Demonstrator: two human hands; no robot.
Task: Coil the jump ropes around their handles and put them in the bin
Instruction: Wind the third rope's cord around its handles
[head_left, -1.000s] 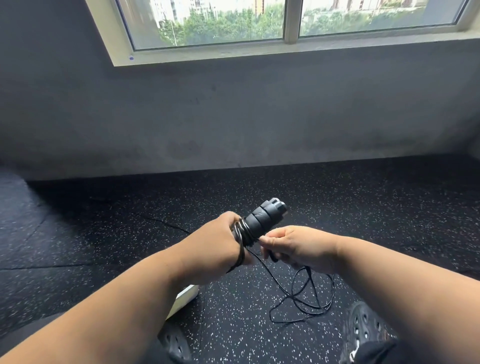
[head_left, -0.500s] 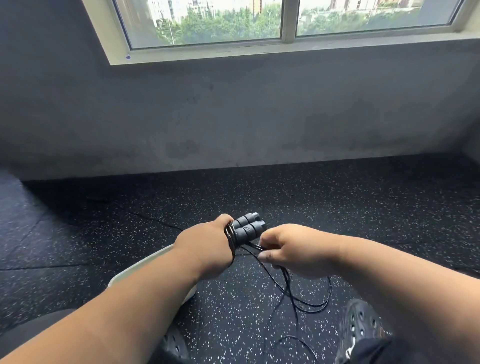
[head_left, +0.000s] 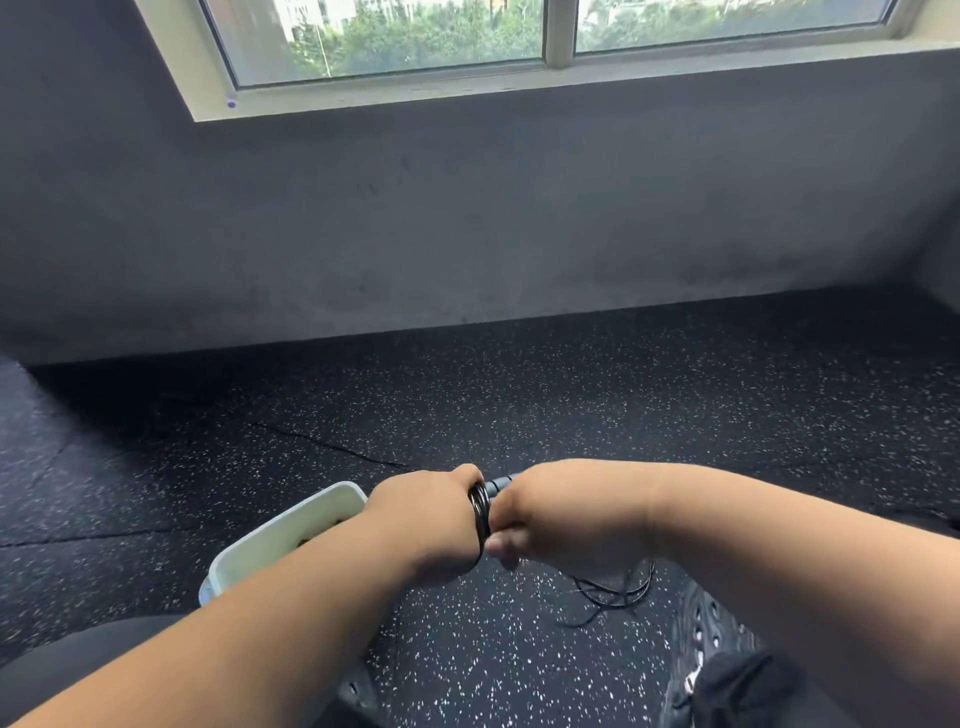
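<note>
My left hand (head_left: 428, 519) grips the dark jump rope handles (head_left: 497, 484), of which only a short tip shows between my two hands. Black rope coils (head_left: 480, 512) wrap the handles right against my left thumb. My right hand (head_left: 566, 519) is curled close beside the left and holds the rope at the coil. The loose rest of the rope (head_left: 615, 597) lies in loops on the floor below my right wrist. A white bin (head_left: 291, 535) stands on the floor to the left, partly hidden behind my left forearm.
The floor is black speckled rubber (head_left: 571, 405) with a seam running diagonally. A grey wall (head_left: 467, 218) under a window closes the far side. My dark perforated shoes (head_left: 706, 629) show at the bottom.
The handles have swung down and are now mostly hidden between my hands. My right hand moved in against the left, and less loose rope lies on the floor. More of the bin shows.
</note>
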